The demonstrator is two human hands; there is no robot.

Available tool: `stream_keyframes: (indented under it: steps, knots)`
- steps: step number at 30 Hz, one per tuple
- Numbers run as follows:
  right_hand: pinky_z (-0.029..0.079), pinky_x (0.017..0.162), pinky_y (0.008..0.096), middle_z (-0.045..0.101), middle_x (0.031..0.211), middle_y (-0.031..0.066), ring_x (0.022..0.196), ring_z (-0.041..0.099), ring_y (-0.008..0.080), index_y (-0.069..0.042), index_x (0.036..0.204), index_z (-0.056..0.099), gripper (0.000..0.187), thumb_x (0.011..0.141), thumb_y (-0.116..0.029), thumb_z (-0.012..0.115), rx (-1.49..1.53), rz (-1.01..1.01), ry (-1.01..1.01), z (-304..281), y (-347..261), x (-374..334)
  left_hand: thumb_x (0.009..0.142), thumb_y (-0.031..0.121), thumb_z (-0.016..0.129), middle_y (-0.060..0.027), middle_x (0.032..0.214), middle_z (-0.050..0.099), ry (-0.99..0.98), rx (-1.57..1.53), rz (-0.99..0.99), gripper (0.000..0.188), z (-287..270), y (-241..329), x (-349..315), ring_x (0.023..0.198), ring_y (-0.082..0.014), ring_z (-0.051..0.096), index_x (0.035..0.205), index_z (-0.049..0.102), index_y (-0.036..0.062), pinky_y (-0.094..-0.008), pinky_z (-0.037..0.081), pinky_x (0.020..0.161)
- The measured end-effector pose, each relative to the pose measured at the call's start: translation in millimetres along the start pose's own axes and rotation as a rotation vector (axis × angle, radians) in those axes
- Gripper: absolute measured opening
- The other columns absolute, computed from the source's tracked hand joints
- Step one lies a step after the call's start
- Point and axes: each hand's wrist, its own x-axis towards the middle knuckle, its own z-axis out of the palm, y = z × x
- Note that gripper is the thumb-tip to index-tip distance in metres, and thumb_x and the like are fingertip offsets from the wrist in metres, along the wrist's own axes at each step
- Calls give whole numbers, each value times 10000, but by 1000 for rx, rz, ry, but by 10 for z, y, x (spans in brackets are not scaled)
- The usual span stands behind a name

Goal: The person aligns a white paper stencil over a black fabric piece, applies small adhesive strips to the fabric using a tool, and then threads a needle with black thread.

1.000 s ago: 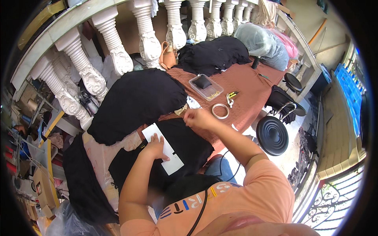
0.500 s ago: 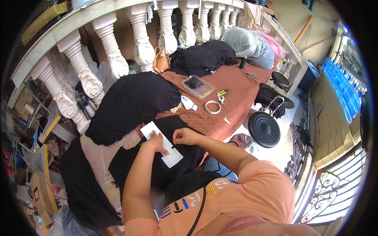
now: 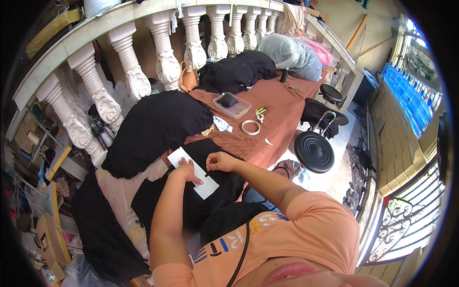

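Note:
A white card strip (image 3: 207, 190) with a small notch in its right edge lies slanted on black cloth (image 3: 165, 201) in front of me. My left hand (image 3: 187, 171) rests across the middle of the strip, thumb and fingers spread, pressing it against the cloth. Just right of the strip, above the same cloth, my right hand (image 3: 221, 161) has its fingertips pinched together. Whatever may be between those fingertips is too small to make out.
On the brown cloth-covered table are a tape roll (image 3: 250, 127), a yellow cutter (image 3: 260, 113) and a clear plastic box (image 3: 233, 105) with a black pad. Black cloth heaps (image 3: 158, 126) lie along the white balustrade (image 3: 131, 71). A black round stool (image 3: 314, 151) stands at right.
The view has shifted slightly, so the table things appear a little further left. Both hands keep nearly the same pose, left on the white card strip and right pinched beside it.

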Motion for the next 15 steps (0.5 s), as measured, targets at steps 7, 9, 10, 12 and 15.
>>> stream_keyframes:
  steps: [7,9,10,12,15]
  knots:
    - [493,730,240,680,854,47,789,629,104,-18,918,595,98,828,14,616,2,-15,-8,-36,89,36,536,623,817,-372,1499,44,0,-2,0,1375,3,-22,27,1398,-485,155,1466,95,-88,-456,251,1134]
    - [494,736,243,681,859,50,796,631,107,-18,921,595,102,827,16,616,8,-21,-13,2,86,24,517,607,840,-390,1490,34,0,-47,15,1397,5,-44,19,1392,-514,129,1460,91,-102,-467,236,1138]
    - [494,740,244,681,862,51,801,632,109,-18,920,595,100,827,14,616,8,-17,-10,-14,109,24,523,614,833,-390,1490,30,-12,-33,9,1393,-19,-1,1,1395,-510,126,1461,91,-100,-463,234,1139]
    - [495,745,247,682,865,51,807,634,109,-19,918,596,94,830,8,616,8,-12,-4,-54,148,22,532,613,829,-392,1489,25,-11,-38,15,1386,-40,34,16,1394,-514,122,1460,89,-102,-464,231,1139]
    - [494,748,247,683,866,46,814,635,105,-21,915,600,80,838,-11,620,3,-12,-4,-54,127,39,541,616,823,-396,1487,19,-5,-36,15,1382,-16,12,23,1392,-520,118,1458,84,-106,-467,227,1140]
